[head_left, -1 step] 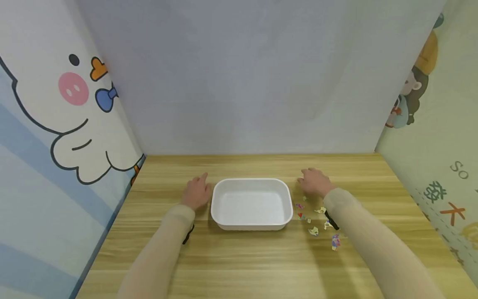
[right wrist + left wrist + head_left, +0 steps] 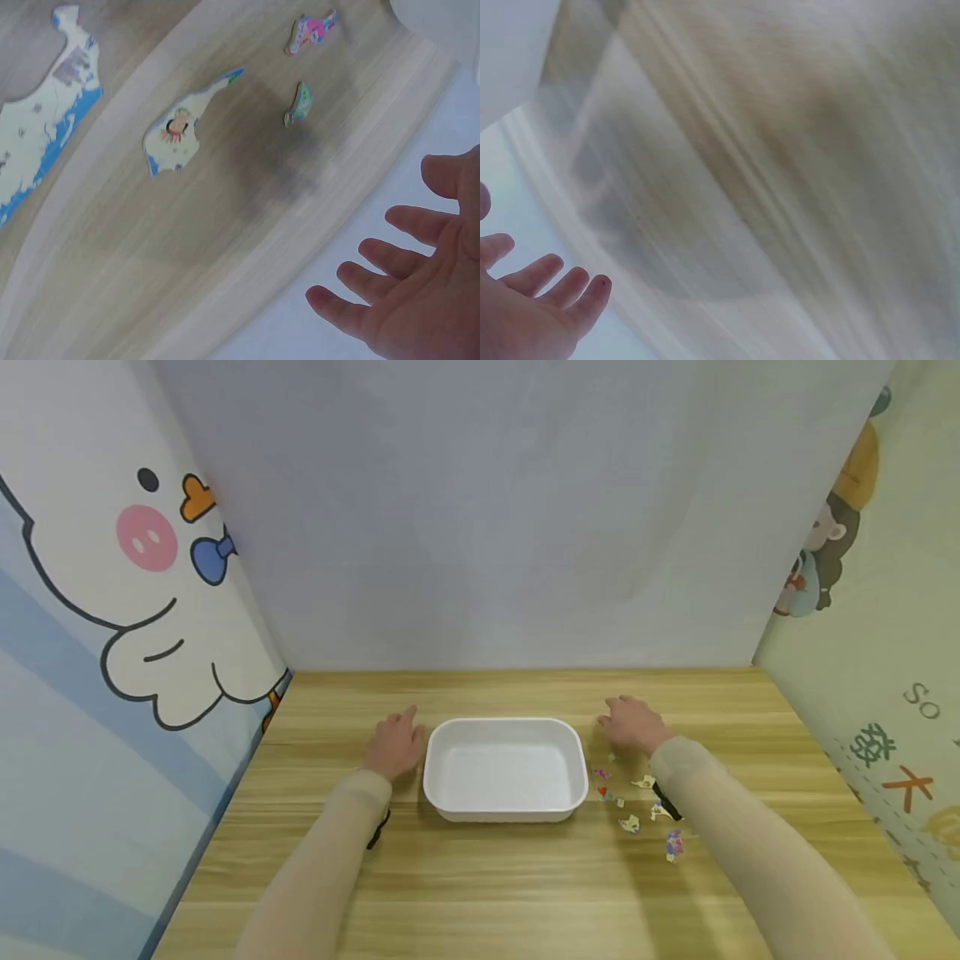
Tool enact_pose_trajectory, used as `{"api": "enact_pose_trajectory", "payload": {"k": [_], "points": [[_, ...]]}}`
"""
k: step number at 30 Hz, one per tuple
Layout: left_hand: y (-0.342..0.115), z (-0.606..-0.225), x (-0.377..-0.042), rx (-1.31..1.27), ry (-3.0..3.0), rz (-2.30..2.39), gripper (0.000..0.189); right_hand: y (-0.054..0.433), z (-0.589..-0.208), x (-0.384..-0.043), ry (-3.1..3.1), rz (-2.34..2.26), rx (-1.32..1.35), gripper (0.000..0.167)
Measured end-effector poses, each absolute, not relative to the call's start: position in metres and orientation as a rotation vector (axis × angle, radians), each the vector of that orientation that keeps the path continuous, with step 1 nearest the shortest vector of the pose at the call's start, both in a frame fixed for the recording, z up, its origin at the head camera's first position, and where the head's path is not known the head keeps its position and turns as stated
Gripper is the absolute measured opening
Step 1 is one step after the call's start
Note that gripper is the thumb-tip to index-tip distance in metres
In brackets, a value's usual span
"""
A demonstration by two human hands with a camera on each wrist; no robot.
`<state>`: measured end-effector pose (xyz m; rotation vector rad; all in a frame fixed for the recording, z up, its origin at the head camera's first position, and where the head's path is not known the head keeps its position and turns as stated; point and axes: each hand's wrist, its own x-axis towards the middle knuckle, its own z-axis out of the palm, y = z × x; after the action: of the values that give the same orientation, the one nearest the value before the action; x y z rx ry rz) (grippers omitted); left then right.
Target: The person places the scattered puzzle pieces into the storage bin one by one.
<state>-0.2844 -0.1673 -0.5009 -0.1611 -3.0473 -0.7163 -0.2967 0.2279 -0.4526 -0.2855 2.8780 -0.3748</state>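
A white rectangular tray (image 2: 504,817) sits at the middle of the wooden table. My left hand (image 2: 396,745) is held just left of it, with relaxed fingers and nothing in them; the left wrist view shows the palm and loosely spread fingers (image 2: 532,275). Beyond the tray's right side, my right hand (image 2: 633,727) also holds nothing, its fingers loosely bent in the right wrist view. Small irregular flat pieces lie below it, among them a cream piece (image 2: 169,146), a pink piece (image 2: 311,31), a green piece (image 2: 299,103) and a larger cream-and-blue piece (image 2: 56,124).
More pieces lie right of the tray, including a purple-and-red one (image 2: 674,844) and a cream one (image 2: 630,824). My right sleeve (image 2: 738,827) passes close beside them. A grey wall (image 2: 487,527) stands behind the table (image 2: 480,893), with printed panels on both sides.
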Motion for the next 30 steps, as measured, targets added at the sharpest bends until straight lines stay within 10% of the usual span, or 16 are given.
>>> {"api": "enact_pose_trajectory", "payload": {"k": [30], "points": [[-0.098,-0.427,-0.302,-0.279,-3.122,-0.332,0.06,0.171,-0.391,-0.31,2.962,-0.335,-0.387,0.07]]}}
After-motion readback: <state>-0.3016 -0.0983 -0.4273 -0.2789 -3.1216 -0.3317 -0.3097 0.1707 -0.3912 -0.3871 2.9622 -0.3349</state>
